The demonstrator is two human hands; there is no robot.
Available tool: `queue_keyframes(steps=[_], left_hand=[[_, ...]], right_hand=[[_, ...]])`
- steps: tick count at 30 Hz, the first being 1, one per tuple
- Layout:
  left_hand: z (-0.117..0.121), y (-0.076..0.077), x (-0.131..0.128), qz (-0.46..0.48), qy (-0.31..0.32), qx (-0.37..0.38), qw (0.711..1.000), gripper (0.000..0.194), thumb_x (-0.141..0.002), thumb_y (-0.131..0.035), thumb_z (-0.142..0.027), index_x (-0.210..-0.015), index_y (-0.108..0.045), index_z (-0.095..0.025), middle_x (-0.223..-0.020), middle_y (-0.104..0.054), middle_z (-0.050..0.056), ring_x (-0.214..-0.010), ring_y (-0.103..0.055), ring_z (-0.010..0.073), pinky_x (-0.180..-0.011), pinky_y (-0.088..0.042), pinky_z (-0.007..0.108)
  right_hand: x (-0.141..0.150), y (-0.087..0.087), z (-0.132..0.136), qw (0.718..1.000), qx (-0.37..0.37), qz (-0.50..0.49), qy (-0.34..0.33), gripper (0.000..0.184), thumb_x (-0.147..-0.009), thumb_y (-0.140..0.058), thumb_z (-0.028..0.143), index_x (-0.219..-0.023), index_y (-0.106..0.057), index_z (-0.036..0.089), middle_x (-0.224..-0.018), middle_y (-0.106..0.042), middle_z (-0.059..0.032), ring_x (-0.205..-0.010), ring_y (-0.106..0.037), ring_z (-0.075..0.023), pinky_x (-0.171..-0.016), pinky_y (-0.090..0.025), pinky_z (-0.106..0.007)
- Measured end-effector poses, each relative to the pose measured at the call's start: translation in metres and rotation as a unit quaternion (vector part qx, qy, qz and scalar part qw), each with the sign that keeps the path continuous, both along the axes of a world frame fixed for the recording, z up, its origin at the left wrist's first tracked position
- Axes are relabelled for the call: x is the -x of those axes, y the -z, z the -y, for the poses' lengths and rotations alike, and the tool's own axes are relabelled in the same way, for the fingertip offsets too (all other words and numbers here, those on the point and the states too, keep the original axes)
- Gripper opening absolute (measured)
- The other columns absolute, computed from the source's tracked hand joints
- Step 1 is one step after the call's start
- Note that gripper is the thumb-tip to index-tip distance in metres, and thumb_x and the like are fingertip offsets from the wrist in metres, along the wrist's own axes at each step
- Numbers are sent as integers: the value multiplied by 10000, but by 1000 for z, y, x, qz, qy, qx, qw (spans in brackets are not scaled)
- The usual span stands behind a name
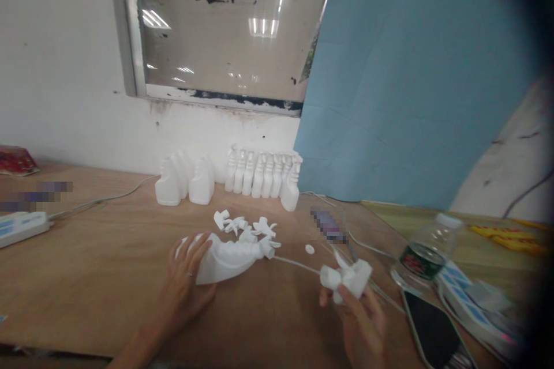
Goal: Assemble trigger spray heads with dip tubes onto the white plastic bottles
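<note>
My left hand is wrapped round the body of a white plastic bottle, tipped onto its side with the neck pointing right. In my right hand is a white trigger sprayer head, held by the fingers. Its thin dip tube stretches left, and the tip meets the bottle's mouth; how far it goes in I cannot tell. Several loose white trigger sprayer heads lie in a heap just behind the bottle. A small white round piece rests on the table between my hands.
White bottles without heads stand by the wall, beside a row of bottles with sprayer heads. To the right are a clear water bottle, a phone and a power strip. Another power strip lies left on the wooden table.
</note>
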State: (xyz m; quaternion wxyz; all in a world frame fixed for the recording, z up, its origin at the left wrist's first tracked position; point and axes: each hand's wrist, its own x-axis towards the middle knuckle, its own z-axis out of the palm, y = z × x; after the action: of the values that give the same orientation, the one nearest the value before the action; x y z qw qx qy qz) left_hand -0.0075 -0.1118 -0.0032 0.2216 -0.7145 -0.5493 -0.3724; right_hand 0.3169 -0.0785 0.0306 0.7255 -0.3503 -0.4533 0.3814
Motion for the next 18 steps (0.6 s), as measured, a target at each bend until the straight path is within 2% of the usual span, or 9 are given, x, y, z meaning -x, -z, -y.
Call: queue_keyframes(steps=[3,7,13,18], left_hand=[[10,-2,-13,-36,37,37,998,793,-704,-577,-154,-1441,-298,-240,-1497,-379,98,-1400,-260,339,-1131,-141,624],[17,-4,-25,-87,72,53,992,809,-695,-567,-157,-1459,-309,-232,-1528,-329,83,-1420,-202,363,-1122,-70,671],[17,-2,-31,-118,82,68,987,760,-732,-555,-165,-1459,-343,-229,-1534,-318,76,-1426,-185,364,-1117,-92,664],[16,0,-31,-116,91,65,987,737,-754,-568,-196,-1459,-355,-226,-1532,-325,71,-1419,-202,365,-1118,-79,654]], right_hand=[[10,15,-2,996,42,56,-62,297,-722,-753,387,-894,-666,160,-631,-660,-25,-596,-602,-194,-620,-482,-324],[19,26,-3,985,72,74,-136,340,-744,-738,387,-991,-679,162,-717,-695,-46,-631,-622,-209,-624,-491,-326],[32,34,-1,982,43,31,-182,337,-794,-686,354,-1088,-617,204,-744,-681,-25,-577,-580,-179,-557,-484,-303],[34,39,-1,977,52,54,-198,428,-783,-706,364,-1139,-549,184,-661,-671,-16,-545,-589,-186,-531,-489,-291]])
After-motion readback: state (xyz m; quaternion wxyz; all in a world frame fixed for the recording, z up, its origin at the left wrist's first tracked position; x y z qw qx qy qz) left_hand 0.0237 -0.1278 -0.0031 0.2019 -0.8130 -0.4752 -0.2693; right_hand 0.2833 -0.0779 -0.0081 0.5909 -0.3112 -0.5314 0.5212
